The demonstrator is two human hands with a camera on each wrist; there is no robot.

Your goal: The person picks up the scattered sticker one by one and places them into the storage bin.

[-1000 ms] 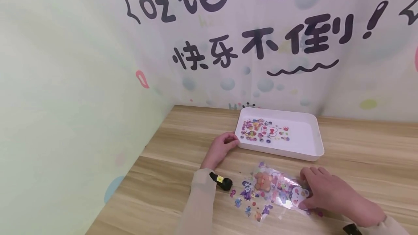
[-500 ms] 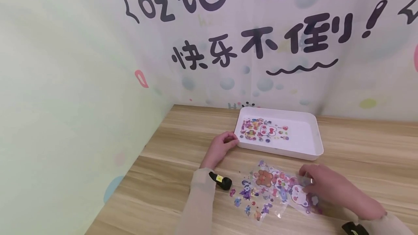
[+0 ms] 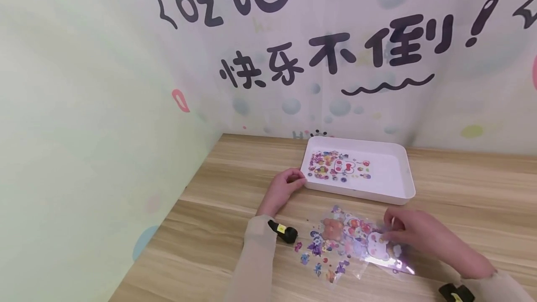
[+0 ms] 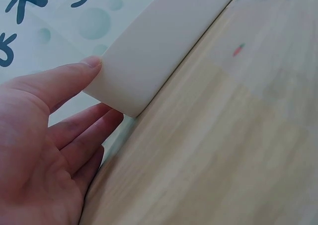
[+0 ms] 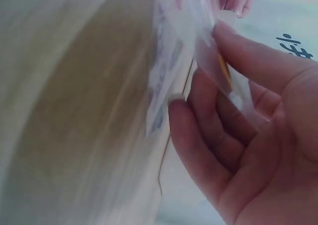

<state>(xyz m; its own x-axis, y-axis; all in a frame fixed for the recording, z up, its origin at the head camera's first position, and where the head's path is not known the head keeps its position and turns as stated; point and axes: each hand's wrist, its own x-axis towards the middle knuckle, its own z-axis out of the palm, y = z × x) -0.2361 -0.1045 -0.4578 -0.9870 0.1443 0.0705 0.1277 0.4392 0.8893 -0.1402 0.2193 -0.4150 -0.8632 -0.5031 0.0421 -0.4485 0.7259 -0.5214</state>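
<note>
Between thumb and fingers, my right hand pinches the right end of a clear sticker sheet printed with a bear and a white bunny. Light glares off its lower edge, and in the right wrist view the bent film runs between thumb and fingers. Under it, partly covered, another clear sheet with small purple and blue stickers lies on the table. My left hand holds the near left corner of a white tray; in the left wrist view the thumb is at the rim, the fingers below.
Inside the tray, towards its left, lie clear sheets of colourful stickers. The wooden table meets a printed cloth backdrop behind the tray and at the left. Black wrist cameras are strapped on both sleeves.
My right hand shifts its hold on the sheet's right end, the fingers going from spread over it to a pinch. The sheet tilts and slides slightly left. My left hand stays at the tray.
</note>
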